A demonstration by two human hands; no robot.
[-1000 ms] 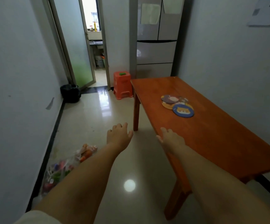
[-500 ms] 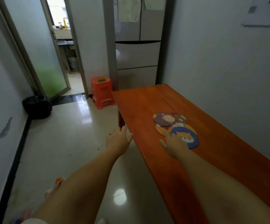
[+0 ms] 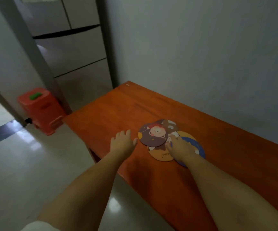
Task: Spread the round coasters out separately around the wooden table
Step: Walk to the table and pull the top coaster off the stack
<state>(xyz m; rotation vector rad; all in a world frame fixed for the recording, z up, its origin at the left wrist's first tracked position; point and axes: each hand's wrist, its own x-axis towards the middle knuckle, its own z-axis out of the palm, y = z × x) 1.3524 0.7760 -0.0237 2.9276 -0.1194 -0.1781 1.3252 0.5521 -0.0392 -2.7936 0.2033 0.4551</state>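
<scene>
Several round coasters lie overlapped in one pile on the orange-brown wooden table (image 3: 111,112). A brown coaster with a cartoon lion (image 3: 153,135) is on top at the left, an orange coaster (image 3: 159,155) sits under it, a blue coaster (image 3: 197,147) is at the right, and another brown coaster (image 3: 170,125) peeks out behind. My right hand (image 3: 180,147) rests flat on the pile, fingers spread over the blue and orange coasters. My left hand (image 3: 122,142) hovers open over the table just left of the lion coaster, thumb near its edge.
The table stands against a grey wall on the right. An orange plastic stool (image 3: 40,110) with a green item on top stands on the floor past the table's far left corner. A fridge (image 3: 71,52) is behind. Glossy tiled floor (image 3: 35,164) lies to the left.
I have stepped closer to the table. Both hands moved forward: the right one went from the pile's near edge onto the coasters, the left one from beside the table to over it.
</scene>
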